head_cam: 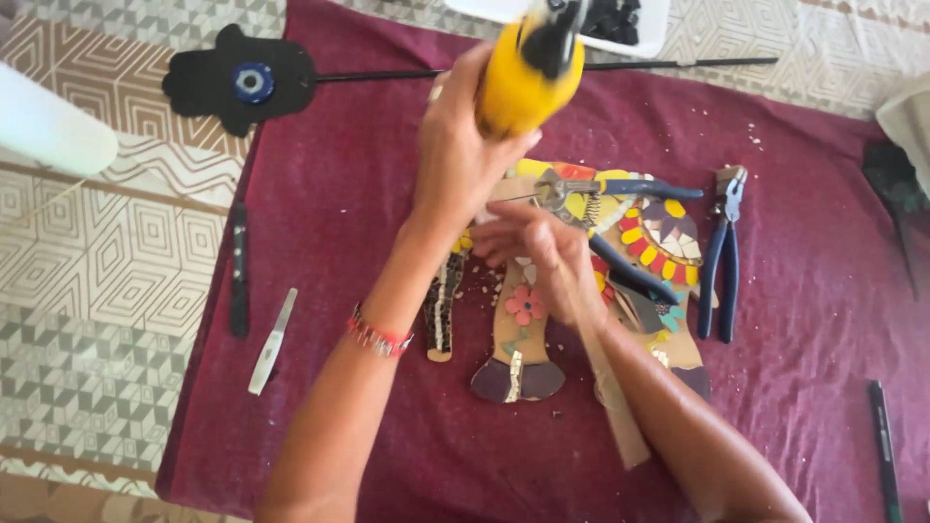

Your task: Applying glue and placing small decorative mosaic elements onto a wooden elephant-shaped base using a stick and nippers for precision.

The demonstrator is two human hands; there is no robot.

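- While the left hand [463, 145] grips a yellow bottle [528, 73] with a dark cap, tilted above the work at 12 o'clock, the right hand [542, 254] rests on the mosaic piece [581, 281], fingers curled; whether it pinches anything I cannot tell.
- That elephant-shaped wooden cutout, partly tiled in yellow, red and teal with a pink flower, lies at the centre of the maroon cloth [339, 223].
- Blue-handled nippers [605, 208] lie across the mosaic, just beside the right hand at 1 o'clock; a second pair of blue-handled pliers [722, 252] lies at 3 o'clock, on bare cloth.
- At 10 o'clock sits a black hand-shaped cutout [228, 82] with a blue eye, on a thin rod.
- At 9 o'clock lie a dark strip [238, 271] and a pale metal blade [272, 341], well apart from the hands.
- A white tray [649, 34] of dark bits touches the top edge.
- A black pen [883, 450] lies at 4 o'clock.
- Open cloth remains at 7 o'clock and between pliers and pen; patterned flooring [97, 271] borders the left edge.
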